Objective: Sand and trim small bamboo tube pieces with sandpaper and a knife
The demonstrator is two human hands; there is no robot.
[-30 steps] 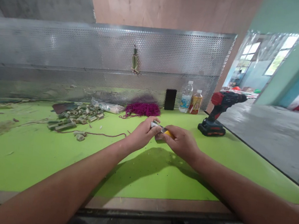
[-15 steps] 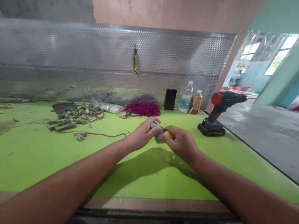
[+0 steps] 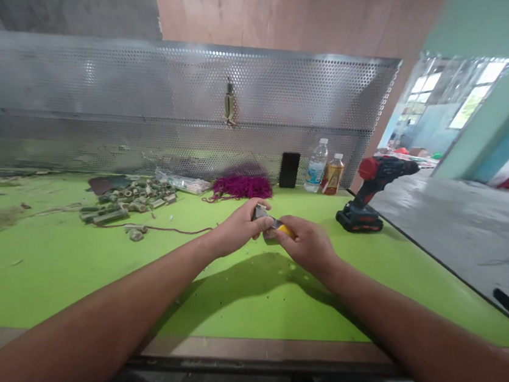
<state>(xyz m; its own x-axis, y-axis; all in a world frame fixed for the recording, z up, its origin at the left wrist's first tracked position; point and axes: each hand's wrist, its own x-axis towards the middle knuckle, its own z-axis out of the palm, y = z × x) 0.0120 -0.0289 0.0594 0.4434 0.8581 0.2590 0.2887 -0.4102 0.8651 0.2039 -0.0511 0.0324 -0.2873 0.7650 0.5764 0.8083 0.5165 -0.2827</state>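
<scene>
The yellow-handled utility knife [image 3: 284, 230] is held left of the cordless drill [image 3: 362, 194], above the green desk [image 3: 88, 282]. Its metal end is partly hidden by the fingers [image 3: 252, 210], and the blade cannot be made out clearly. Both forearms are extended inward; the left hand [image 3: 238, 229] and right hand [image 3: 306, 243] are closely opposed, with the fingers of each curled shut on the knife.

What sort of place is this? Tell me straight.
Most likely a small workshop. The green-topped workbench holds a cordless drill, a heap of cut bamboo-like pieces and a yellow-handled utility knife.
</scene>
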